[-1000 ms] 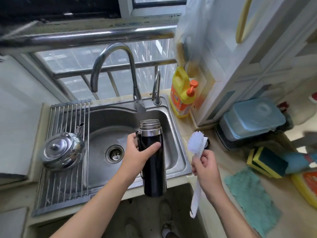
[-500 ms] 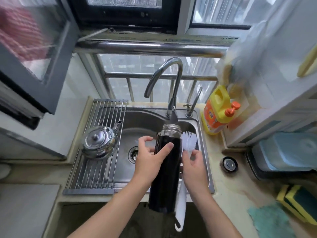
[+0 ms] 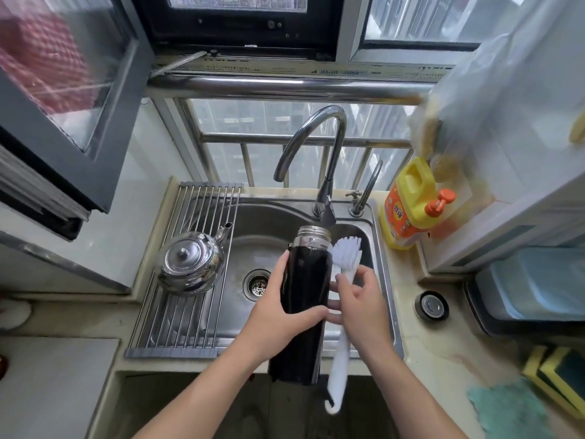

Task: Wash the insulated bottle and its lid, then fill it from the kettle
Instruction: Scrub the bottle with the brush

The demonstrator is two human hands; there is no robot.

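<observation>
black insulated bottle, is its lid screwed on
No, the black insulated bottle held by the left hand shows a bare steel threaded neck.

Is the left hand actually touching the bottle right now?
Touching. The head view shows the left hand wrapped round the black bottle, with the thumb across its front.

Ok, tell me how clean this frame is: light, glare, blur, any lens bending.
Head view: daylight through the window lights the scene evenly; bright glare spots sit on the kettle and faucet; the black bottle shows little surface detail; the wide lens bends the steel rail; the edges smear, notably the plastic bag and teal cloth; the centre is sharp.
</observation>
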